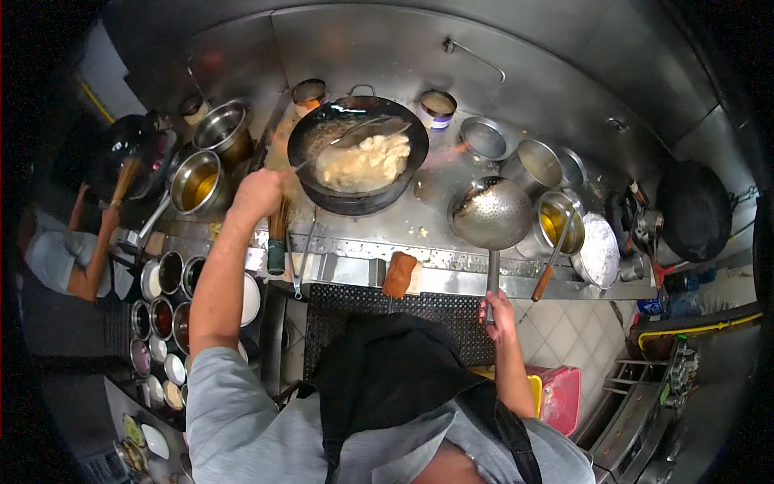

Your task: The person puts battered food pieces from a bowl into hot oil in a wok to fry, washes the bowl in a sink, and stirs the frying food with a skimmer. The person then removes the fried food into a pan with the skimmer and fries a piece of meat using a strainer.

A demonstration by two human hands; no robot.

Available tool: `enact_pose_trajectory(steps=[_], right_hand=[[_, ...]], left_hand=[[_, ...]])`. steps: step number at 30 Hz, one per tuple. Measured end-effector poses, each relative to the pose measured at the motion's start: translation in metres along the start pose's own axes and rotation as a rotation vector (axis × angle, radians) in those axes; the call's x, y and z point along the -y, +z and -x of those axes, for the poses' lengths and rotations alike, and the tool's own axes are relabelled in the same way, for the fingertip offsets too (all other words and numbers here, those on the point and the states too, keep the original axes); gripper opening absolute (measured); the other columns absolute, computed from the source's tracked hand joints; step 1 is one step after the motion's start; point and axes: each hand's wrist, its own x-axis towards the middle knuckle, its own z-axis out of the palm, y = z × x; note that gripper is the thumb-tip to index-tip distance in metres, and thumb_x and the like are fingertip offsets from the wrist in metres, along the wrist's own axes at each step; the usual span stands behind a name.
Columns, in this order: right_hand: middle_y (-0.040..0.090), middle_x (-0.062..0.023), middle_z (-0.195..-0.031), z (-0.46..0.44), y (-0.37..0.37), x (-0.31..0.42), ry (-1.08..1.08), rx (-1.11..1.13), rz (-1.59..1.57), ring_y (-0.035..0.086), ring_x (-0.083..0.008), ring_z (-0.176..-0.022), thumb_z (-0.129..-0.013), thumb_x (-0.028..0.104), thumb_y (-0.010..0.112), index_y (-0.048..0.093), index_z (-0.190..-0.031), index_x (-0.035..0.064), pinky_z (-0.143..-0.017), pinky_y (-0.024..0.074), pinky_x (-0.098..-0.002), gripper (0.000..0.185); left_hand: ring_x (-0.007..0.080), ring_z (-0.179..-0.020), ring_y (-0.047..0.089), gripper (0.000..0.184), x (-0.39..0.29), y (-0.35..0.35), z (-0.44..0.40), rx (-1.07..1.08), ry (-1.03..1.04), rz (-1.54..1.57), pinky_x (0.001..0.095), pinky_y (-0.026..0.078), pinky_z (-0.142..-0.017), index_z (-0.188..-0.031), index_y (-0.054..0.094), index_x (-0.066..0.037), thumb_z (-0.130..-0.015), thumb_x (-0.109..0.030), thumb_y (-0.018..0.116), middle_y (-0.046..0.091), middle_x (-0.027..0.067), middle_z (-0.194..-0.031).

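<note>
My left hand (260, 194) is closed round the handle of a metal wok ladle (367, 131). The ladle's head lies tilted inside a black wok (303, 137), against a pale, lumpy heap of food (367, 164); I cannot make out what the food is. Liquid shows around the heap. My right hand (498, 315) grips the handle of a round perforated skimmer (493, 214), whose bowl is over the counter to the right of the wok. Near my left hand stand a bamboo brush (276, 242) with a green-wrapped end and a pair of metal tongs (304, 254).
Pots of yellow oil (197, 189) stand at left and right (556, 230). A folded brown cloth (399, 274) rests on the counter's front edge. Seasoning bowls (161, 319) crowd the lower left. A second person's arm (101, 254) reaches over another wok (129, 149).
</note>
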Motion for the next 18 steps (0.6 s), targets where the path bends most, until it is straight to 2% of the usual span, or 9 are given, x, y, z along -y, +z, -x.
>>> enact_pose_trajectory(steps=[1,4,6,10,12,13,15,16,18], right_hand=[[0.052,-0.0016,-0.066,0.001,-0.001,0.001,0.003,0.003,-0.001,0.049,-0.0122,-0.045,-0.092,0.014,0.05,0.048,-0.096,0.0096,-0.038,0.0398,-0.0249,0.006],[0.053,-0.0016,-0.066,0.004,-0.006,0.004,-0.038,-0.008,0.057,0.049,-0.012,-0.044,-0.092,0.014,0.051,0.049,-0.097,0.0091,-0.038,0.04,-0.0246,0.007],[0.053,-0.0016,-0.066,0.003,-0.009,0.006,-0.022,0.005,0.036,0.048,-0.0122,-0.044,-0.092,0.013,0.051,0.049,-0.097,0.0089,-0.037,0.0405,-0.0254,0.007],[0.054,-0.0025,-0.066,0.001,-0.013,0.007,-0.011,0.031,-0.006,0.049,-0.0123,-0.045,-0.091,0.013,0.052,0.048,-0.101,0.01,-0.038,0.0427,-0.0254,0.011],[0.054,-0.0026,-0.066,0.004,-0.009,0.008,-0.01,0.034,-0.011,0.05,-0.0123,-0.045,-0.091,0.013,0.053,0.048,-0.1,0.0098,-0.038,0.0426,-0.0253,0.011],[0.054,-0.0026,-0.066,0.005,-0.008,0.008,-0.011,0.036,-0.011,0.05,-0.0123,-0.045,-0.091,0.014,0.053,0.048,-0.099,0.0096,-0.038,0.0425,-0.0251,0.01],[0.054,-0.0027,-0.066,0.01,-0.005,0.008,0.001,0.004,-0.007,0.05,-0.0125,-0.046,-0.091,0.014,0.053,0.047,-0.098,0.0094,-0.039,0.0423,-0.0252,0.01],[0.054,-0.0027,-0.066,0.013,-0.003,0.008,0.015,-0.022,-0.001,0.05,-0.0126,-0.046,-0.091,0.014,0.053,0.047,-0.096,0.0092,-0.039,0.0421,-0.0252,0.01],[0.054,-0.0021,-0.066,0.018,0.002,0.008,0.02,-0.027,-0.005,0.05,-0.0125,-0.046,-0.091,0.015,0.053,0.048,-0.097,0.0098,-0.039,0.042,-0.0255,0.009]], left_hand=[[0.0381,-0.08,0.063,0.045,0.009,0.001,0.004,0.01,-0.044,0.035,0.0465,0.051,-0.071,-0.12,0.059,-0.016,-0.077,-0.004,0.053,0.064,0.0227,-0.088],[0.0399,-0.081,0.062,0.04,0.026,0.001,0.017,-0.139,-0.091,0.151,0.05,0.05,-0.073,-0.118,0.059,-0.013,-0.079,-0.008,0.05,0.064,0.0238,-0.087],[0.0405,-0.085,0.062,0.041,0.031,-0.005,0.018,-0.119,-0.123,0.168,0.0502,0.049,-0.075,-0.119,0.057,-0.012,-0.08,-0.007,0.05,0.063,0.025,-0.09],[0.0414,-0.091,0.06,0.036,0.071,0.026,0.006,-0.155,-0.199,0.168,0.0475,0.049,-0.08,-0.115,0.057,-0.002,-0.08,-0.006,0.053,0.062,0.0264,-0.092],[0.0366,-0.075,0.065,0.031,0.091,0.057,0.0,-0.122,-0.095,0.247,0.0441,0.052,-0.065,-0.112,0.058,0.0,-0.082,-0.005,0.051,0.065,0.0229,-0.082],[0.0366,-0.075,0.065,0.031,0.091,0.062,-0.002,-0.121,-0.09,0.249,0.0441,0.052,-0.065,-0.112,0.058,0.0,-0.082,-0.005,0.051,0.065,0.0229,-0.082],[0.0215,-0.054,0.06,0.028,0.09,0.072,-0.005,0.404,-0.435,0.765,0.0354,0.048,-0.047,-0.111,0.059,-0.003,-0.086,-0.005,0.049,0.063,0.012,-0.07],[0.0215,-0.054,0.06,0.028,0.084,0.073,-0.003,0.407,-0.424,0.766,0.0354,0.048,-0.047,-0.111,0.059,-0.003,-0.086,-0.005,0.049,0.063,0.012,-0.07],[0.0088,-0.045,0.047,0.027,0.066,0.075,-0.001,0.443,-0.487,1.008,0.0267,0.039,-0.039,-0.116,0.056,-0.007,-0.09,-0.008,0.048,0.054,0.0019,-0.063]])
